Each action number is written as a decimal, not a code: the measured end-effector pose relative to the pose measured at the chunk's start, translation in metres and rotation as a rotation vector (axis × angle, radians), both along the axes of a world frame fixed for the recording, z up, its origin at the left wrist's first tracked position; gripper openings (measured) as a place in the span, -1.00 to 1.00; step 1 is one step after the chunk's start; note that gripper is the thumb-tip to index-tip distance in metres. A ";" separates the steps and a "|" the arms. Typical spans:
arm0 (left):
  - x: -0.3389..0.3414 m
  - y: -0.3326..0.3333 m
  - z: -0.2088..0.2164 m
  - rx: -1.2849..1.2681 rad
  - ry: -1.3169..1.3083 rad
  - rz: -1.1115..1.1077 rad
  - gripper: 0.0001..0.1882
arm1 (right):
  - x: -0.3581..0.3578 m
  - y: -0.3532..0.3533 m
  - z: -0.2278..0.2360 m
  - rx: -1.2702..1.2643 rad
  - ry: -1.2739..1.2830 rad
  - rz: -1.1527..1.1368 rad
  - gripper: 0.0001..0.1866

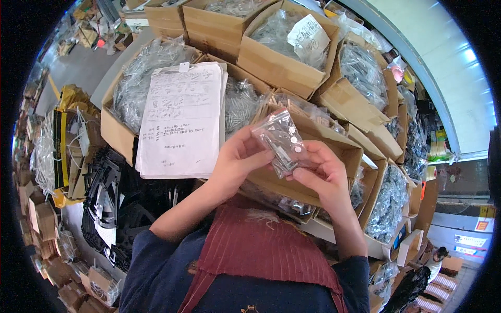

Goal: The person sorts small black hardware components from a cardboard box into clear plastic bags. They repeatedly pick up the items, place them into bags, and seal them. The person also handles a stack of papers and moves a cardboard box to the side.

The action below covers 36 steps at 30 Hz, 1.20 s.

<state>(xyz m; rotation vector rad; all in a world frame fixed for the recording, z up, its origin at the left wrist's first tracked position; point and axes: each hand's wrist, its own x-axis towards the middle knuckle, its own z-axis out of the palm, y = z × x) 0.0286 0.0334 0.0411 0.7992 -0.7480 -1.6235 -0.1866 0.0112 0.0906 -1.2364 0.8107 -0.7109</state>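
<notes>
Between my two hands is a small clear zip bag (279,141) with metal hardware pieces and several round white discs inside. My left hand (241,155) pinches its left side, thumb across the front. On the right side, my right hand (322,168) grips the bag's lower edge between thumb and fingers. Directly beneath the bag is an open cardboard box (342,148) whose contents are partly hidden by my hands. A clipboard with handwritten sheets (180,125) lies to the left, resting across boxes.
Cardboard boxes of bagged parts surround me, such as one at the back (284,73) and one at right (386,206). Black plastic parts (107,203) are piled at the left. A yellow-and-black bag (62,148) stands beyond them. Another person (436,261) is far off at lower right.
</notes>
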 end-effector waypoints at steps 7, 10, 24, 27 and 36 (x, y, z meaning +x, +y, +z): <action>-0.002 0.003 -0.008 -0.065 -0.097 -0.013 -0.54 | 0.009 0.006 -0.012 -0.197 0.157 -0.163 -0.56; -0.001 0.004 -0.010 -0.094 -0.238 -0.065 -0.46 | 0.013 0.003 -0.024 -0.703 0.396 -0.377 -0.61; -0.006 0.011 -0.017 -0.075 0.103 -0.128 -0.78 | 0.009 0.017 0.008 -0.834 0.441 -0.122 -0.67; -0.013 0.011 -0.018 -0.051 0.168 -0.091 -0.79 | 0.002 0.014 0.003 -0.421 0.290 -0.298 -0.71; -0.007 0.011 -0.009 0.016 0.086 -0.235 -0.59 | 0.004 -0.001 -0.011 -0.123 0.118 -0.150 -0.74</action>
